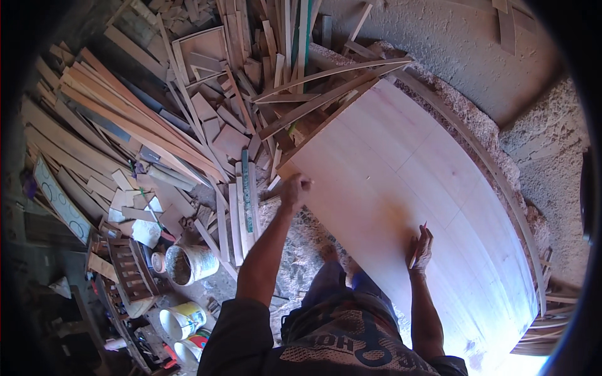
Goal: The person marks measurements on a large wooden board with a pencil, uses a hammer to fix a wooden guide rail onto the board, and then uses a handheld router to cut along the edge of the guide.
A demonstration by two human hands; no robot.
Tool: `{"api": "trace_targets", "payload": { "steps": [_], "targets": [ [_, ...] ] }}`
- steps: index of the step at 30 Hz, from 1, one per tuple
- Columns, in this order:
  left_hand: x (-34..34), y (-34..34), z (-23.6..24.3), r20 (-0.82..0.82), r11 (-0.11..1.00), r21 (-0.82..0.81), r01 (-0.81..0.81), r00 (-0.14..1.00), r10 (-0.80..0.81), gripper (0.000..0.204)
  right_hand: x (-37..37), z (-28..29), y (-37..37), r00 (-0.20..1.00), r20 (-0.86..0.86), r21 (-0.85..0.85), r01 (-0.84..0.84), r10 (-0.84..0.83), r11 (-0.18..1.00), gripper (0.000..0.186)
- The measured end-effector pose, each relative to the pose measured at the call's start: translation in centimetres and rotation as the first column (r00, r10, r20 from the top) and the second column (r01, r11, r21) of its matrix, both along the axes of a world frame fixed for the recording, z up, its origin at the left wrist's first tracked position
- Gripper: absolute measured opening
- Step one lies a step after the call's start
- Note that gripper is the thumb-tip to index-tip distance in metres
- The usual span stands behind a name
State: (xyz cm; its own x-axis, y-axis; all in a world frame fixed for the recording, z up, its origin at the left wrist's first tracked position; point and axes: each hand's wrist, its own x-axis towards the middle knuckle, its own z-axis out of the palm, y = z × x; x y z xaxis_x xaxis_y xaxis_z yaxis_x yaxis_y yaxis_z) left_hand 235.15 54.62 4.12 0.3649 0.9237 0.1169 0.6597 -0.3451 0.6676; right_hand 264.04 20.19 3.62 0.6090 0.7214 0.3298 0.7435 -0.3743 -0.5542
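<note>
Many wooden strips (pixel 135 116) are heaped left of the broad pale panel (pixel 401 147), at whose edge the left hand (pixel 293 192) is curled, and bare surface is spread around the right hand (pixel 421 249), fingers loosely bent, anything held in either being unclear.

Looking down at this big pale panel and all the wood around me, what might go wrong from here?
The right hand seems to hold something thin over the pale panel; a slip might mark the surface. The foot near the panel's edge looks bare, so a splinter or dropped piece could hurt it. The loose wood strips piled to the left might slide if bumped.
</note>
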Motion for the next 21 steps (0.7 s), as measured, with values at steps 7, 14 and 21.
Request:
{"api": "trace_targets", "payload": {
  "steps": [7,14,21],
  "targets": [
    [0.6,-2.3,0.8,0.006,0.994,-0.095,0.056,0.998,-0.056,0.014,-0.3,0.4,0.4,1.0,0.019,0.001,0.016,-0.016,1.0,0.053],
    [1.0,-1.7,0.8,-0.01,0.992,-0.088,0.092,0.996,-0.093,0.012,0.1,0.1,0.1,0.999,0.038,0.028,0.021,-0.022,0.999,0.054],
    [0.6,-1.2,0.0,0.047,0.987,-0.124,0.101,0.994,-0.096,0.013,-0.2,0.6,0.4,1.0,-0.008,0.078,0.024,-0.023,0.997,0.055]
  ]
}}
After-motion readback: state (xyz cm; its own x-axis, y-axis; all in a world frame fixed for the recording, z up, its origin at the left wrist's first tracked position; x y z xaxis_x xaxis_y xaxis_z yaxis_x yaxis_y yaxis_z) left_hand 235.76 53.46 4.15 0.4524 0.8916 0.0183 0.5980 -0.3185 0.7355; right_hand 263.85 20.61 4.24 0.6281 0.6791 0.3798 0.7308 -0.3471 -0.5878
